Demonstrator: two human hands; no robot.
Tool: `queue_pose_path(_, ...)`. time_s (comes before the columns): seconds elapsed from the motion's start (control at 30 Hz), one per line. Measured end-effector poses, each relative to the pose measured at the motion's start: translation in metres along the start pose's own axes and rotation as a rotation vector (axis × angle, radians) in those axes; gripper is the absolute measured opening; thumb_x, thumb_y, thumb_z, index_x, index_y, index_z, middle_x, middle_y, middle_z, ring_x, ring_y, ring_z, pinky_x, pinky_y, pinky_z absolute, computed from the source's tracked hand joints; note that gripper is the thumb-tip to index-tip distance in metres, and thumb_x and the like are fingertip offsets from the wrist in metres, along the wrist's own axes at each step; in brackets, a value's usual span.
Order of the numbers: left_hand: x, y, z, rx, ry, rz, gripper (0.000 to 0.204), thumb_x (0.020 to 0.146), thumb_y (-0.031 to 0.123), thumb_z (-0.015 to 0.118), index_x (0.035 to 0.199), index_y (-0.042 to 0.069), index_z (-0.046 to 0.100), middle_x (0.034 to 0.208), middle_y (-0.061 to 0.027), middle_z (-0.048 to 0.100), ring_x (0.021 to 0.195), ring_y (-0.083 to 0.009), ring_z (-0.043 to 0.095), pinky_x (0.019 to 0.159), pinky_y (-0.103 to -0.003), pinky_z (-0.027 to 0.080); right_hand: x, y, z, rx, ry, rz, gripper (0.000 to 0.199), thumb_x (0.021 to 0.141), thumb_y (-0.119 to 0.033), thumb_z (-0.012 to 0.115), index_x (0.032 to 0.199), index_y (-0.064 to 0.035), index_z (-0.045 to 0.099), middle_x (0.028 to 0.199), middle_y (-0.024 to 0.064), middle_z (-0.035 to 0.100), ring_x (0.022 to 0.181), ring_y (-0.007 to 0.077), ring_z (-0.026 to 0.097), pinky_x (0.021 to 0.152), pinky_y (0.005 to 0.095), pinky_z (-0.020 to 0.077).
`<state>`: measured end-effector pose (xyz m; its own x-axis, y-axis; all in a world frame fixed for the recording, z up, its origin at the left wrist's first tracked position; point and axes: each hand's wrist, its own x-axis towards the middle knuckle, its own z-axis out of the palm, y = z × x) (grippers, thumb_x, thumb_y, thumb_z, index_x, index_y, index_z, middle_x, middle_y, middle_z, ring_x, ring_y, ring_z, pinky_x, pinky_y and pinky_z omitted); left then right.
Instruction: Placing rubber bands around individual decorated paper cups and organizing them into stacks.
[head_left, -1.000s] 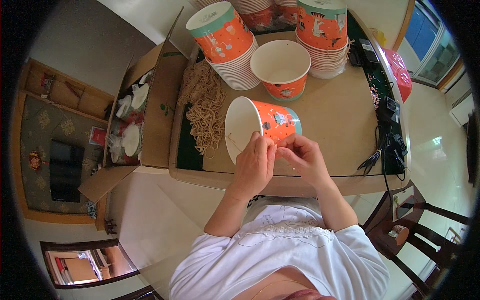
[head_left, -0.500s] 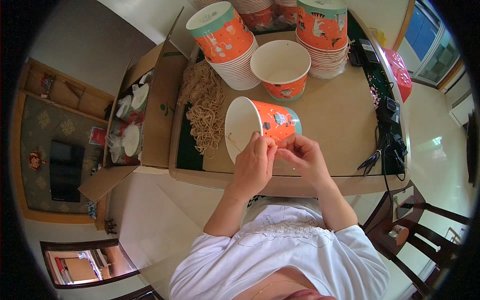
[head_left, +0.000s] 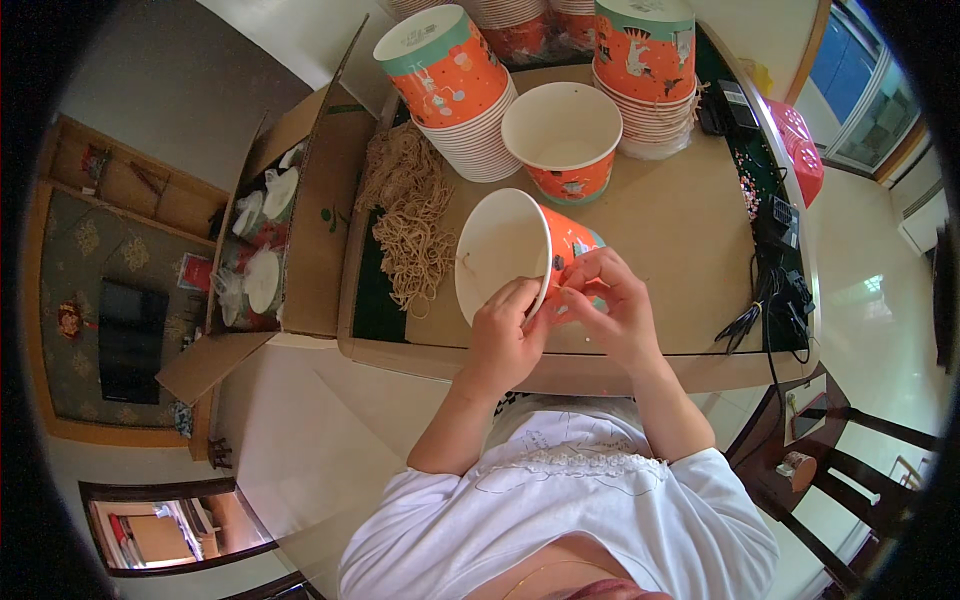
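An orange paper bucket [head_left: 503, 235] with a white inside lies tilted on the table before me, its mouth turned left. My left hand [head_left: 508, 325] is closed on its near rim, fingers inside the mouth and thumb outside. Against the printed outer wall, my right hand [head_left: 612, 305] pinches close to the left thumb; what it holds is too small to make out. A short bit of tan twine [head_left: 466, 262] shows inside the bucket. Just behind stands a second orange bucket [head_left: 562, 125], upright and open-topped. To the left lies a heap of tan twine [head_left: 408, 215].
Upside-down bucket stacks rise at the back left [head_left: 455, 95] and back right [head_left: 645, 75], with more wrapped stacks behind. An open cardboard box [head_left: 320, 220] stands left of the table. Black cables [head_left: 765, 305] and a pink container [head_left: 797, 150] sit along the right edge.
The held bucket has shifted slightly right and turned, so its mouth faces me more. My left fingers have moved over the rim into the mouth; my right hand stays at the outer wall.
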<state>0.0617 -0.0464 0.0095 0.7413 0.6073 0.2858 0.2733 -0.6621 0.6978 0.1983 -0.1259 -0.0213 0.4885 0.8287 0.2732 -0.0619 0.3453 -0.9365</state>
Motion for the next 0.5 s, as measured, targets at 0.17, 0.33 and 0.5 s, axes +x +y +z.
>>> queue_pose_path(0.17, 0.0022, 0.0055, -0.0025, -0.069, 0.011, -0.04, 0.02, 0.079, 0.0, 0.06, 0.099, 0.001, 0.059, 0.086, -0.014, 0.061, 0.075, -0.0302, 0.062, 0.065, -0.038, 0.049, -0.0002, -0.002, -0.0016, -0.003, -0.022, 0.03, 0.007, 0.081, 0.003, 0.064, 0.084, 0.0011, 0.058, 0.098, 0.0069, 0.054, 0.093, 0.0136, 0.057, 0.08, 0.0265, 0.0519)
queue_pose_path(0.33, 0.001, 0.0027, -0.0019, -0.088, 0.04, -0.055, 0.015, 0.083, 0.002, 0.061, 0.098, 0.001, 0.06, 0.081, -0.0085, 0.06, 0.064, -0.0132, 0.054, 0.056, -0.027, 0.042, -0.0002, -0.003, -0.0015, -0.026, -0.066, 0.034, 0.006, 0.082, 0.005, 0.062, 0.084, 0.0011, 0.058, 0.1, 0.0071, 0.053, 0.097, 0.0139, 0.056, 0.083, 0.0269, 0.0514)
queue_pose_path(0.5, 0.002, 0.0095, -0.002, -0.137, 0.021, -0.098, 0.031, 0.078, 0.001, 0.061, 0.109, 0.001, 0.056, 0.089, -0.0138, 0.062, 0.08, -0.0299, 0.064, 0.067, -0.037, 0.051, 0.0027, -0.0013, -0.0007, -0.053, 0.004, 0.015, 0.008, 0.081, 0.003, 0.063, 0.083, 0.0014, 0.055, 0.095, 0.0077, 0.055, 0.087, 0.0147, 0.06, 0.079, 0.0285, 0.0538)
